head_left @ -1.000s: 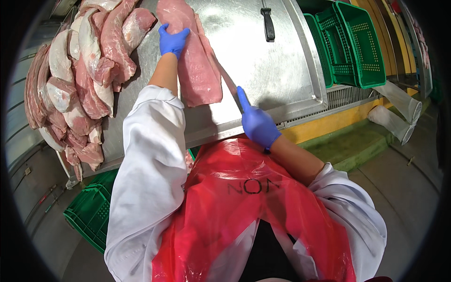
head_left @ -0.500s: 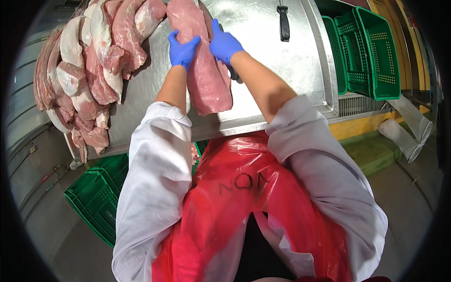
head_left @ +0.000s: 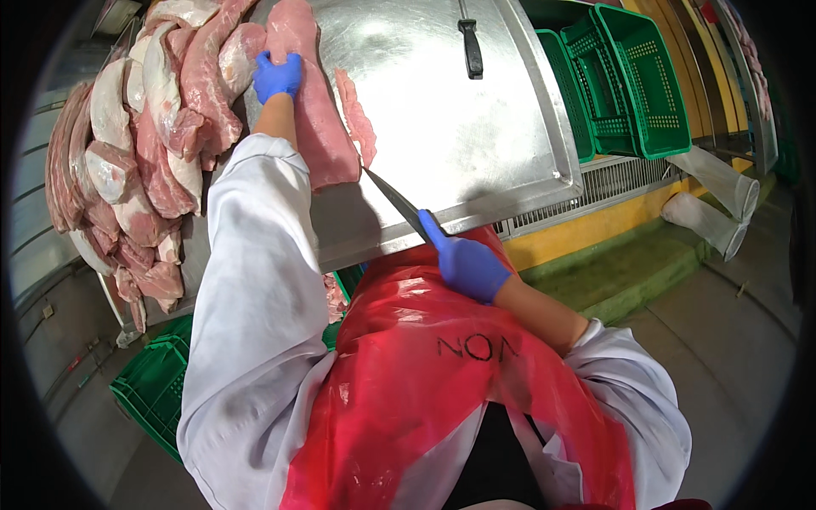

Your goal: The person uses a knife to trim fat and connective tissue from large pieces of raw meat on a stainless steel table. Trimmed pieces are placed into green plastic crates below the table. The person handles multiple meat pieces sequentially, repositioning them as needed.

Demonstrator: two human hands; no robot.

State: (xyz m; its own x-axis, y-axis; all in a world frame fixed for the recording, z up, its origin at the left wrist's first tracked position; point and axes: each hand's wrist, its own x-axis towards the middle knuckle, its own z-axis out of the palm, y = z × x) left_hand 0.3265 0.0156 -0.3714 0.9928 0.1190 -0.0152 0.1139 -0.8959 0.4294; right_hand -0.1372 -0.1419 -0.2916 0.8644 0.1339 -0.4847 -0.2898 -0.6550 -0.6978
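Left hand [head_left: 279, 76], grip unclear, touches meat [head_left: 319, 119]; right hand [head_left: 473, 268] clutches a part-hidden knife [head_left: 395, 198].

Long pink meat slab [head_left: 323, 136] lies flat — ragged strip [head_left: 357, 117] alongside, knife [head_left: 396, 197] near both

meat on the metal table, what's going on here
Someone in a red apron is working on meat with a knife. Their gloved left hand rests on a long pink piece of meat on the metal table. Their right hand holds the knife, its tip near that piece's closest end. A thin strip of meat lies along the piece's right side. More cuts are heaped in a pile to the left, and a black-handled tool lies farther back.
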